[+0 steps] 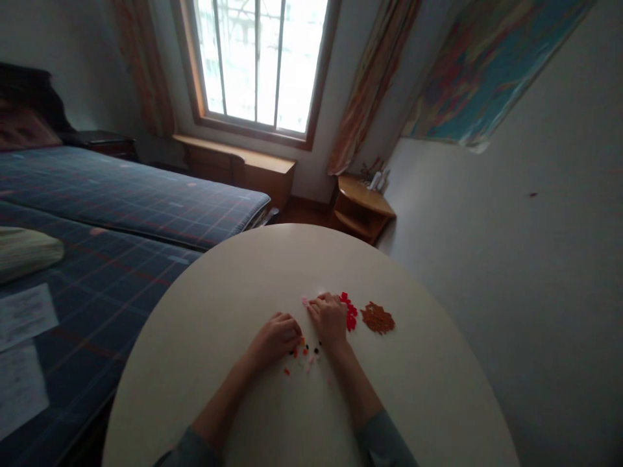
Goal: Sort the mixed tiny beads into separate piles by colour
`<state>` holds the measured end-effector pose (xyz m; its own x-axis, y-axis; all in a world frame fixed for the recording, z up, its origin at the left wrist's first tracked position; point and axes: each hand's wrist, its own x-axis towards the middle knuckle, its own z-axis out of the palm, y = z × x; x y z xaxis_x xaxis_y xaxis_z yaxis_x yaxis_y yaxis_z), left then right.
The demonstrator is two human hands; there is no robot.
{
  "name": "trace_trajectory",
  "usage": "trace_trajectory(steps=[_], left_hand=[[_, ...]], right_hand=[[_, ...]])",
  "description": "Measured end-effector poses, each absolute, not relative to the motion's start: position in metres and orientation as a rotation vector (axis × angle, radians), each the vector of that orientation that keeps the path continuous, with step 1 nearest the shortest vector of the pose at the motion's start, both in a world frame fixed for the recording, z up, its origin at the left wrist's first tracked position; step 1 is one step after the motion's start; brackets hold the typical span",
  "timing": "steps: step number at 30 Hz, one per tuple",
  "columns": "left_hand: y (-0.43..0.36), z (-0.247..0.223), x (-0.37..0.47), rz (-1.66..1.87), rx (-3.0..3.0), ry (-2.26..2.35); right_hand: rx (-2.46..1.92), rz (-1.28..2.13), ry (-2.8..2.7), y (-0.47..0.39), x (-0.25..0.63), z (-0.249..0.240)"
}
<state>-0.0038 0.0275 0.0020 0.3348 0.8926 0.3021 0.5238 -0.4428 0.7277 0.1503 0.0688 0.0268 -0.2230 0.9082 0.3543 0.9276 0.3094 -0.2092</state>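
My left hand (pixel 278 334) rests on the round table with its fingers curled together at the left edge of a loose scatter of small coloured pieces (pixel 305 352). These are orange, yellow, black, white and pale pink. Farther forward, my right hand (pixel 328 318) has its fingers drawn together, the tips beside a few pink pieces (pixel 305 301). Whatever either hand pinches is too small to make out. Just right of my right hand lies a pile of red pieces (pixel 350 312), partly covered by it. Beyond that sits a pile of brown pieces (pixel 378 318).
The round cream table (pixel 311 253) fills the foreground. A bed with a dark plaid cover (pixel 146 201) stands close on the left, with paper sheets (pixel 24 318) on it. A corner shelf (pixel 365 194) and a low wooden desk (pixel 267 161) stand beyond the table, below the window.
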Motion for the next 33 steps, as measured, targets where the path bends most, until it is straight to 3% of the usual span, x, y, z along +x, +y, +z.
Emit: trace_trajectory(steps=[33], left_hand=[[0.0264, 0.0032, -0.0044, 0.924, 2.122, 1.247]], right_hand=[[-1.531, 0.001, -2.230, 0.0660, 0.1540, 0.0185]])
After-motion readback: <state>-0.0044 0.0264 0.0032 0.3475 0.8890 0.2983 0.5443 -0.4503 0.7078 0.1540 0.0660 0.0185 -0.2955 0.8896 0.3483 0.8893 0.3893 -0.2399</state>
